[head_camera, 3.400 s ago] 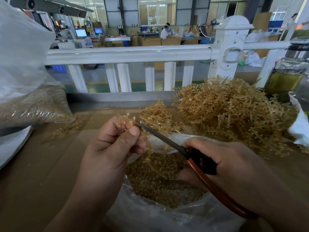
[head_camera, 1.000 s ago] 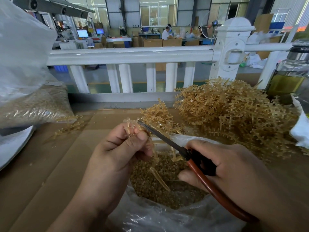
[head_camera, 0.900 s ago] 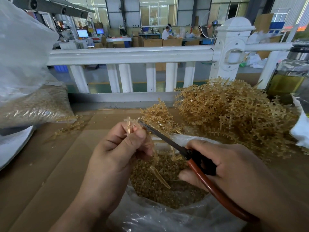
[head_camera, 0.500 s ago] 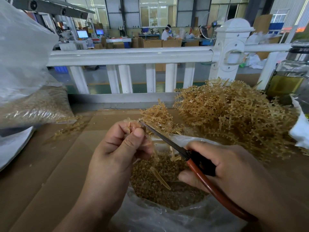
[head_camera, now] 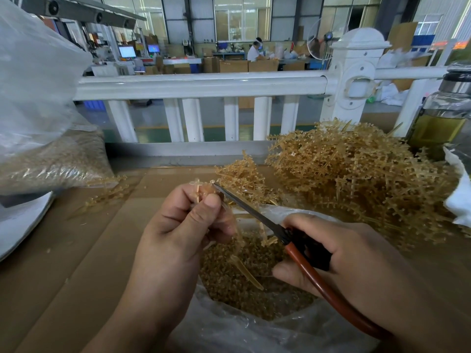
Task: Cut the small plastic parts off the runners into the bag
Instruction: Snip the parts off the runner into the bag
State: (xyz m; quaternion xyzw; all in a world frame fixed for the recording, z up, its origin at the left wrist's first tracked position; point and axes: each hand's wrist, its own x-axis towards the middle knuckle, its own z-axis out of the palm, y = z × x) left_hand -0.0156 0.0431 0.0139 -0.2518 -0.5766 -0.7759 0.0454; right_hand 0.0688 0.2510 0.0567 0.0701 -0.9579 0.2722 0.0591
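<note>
**Runner (head_camera: 198, 191) and blade: geometry at the cut point**

Grip. My left hand (head_camera: 178, 233) pinches the runner between thumb and forefingers, with only its top branches poking out above the fingertips. My right hand (head_camera: 351, 261) is wrapped round the red-brown handles of the scissors (head_camera: 257, 216). The two hands are apart and meet only where the blade tip reaches the runner.

Position. The runner sits just left of centre frame, over the far-left edge of the open mouth of the clear plastic bag (head_camera: 229, 329). Its long axis slopes from the pinch down and to the right. The bare stem trails over the loose parts (head_camera: 229, 281) already lying in the bag.

Key relation. The blades run from lower right to upper left and cross the runner's axis at a steep angle. Their tip is just beside the exposed branches at my left thumb. The blades read as one thin line, so I cannot tell whether there is any gap between them.

Judgement. The left hand is the nearer one and sets the feed, while the right only closes. The next snip depends on turning a fresh branch toward the blade while the pinch stays over the bag, so the parts drop in.

Stock. The pile of uncut runners (head_camera: 356, 179) fills the centre right of the frame, on the right hand's side.
</note>
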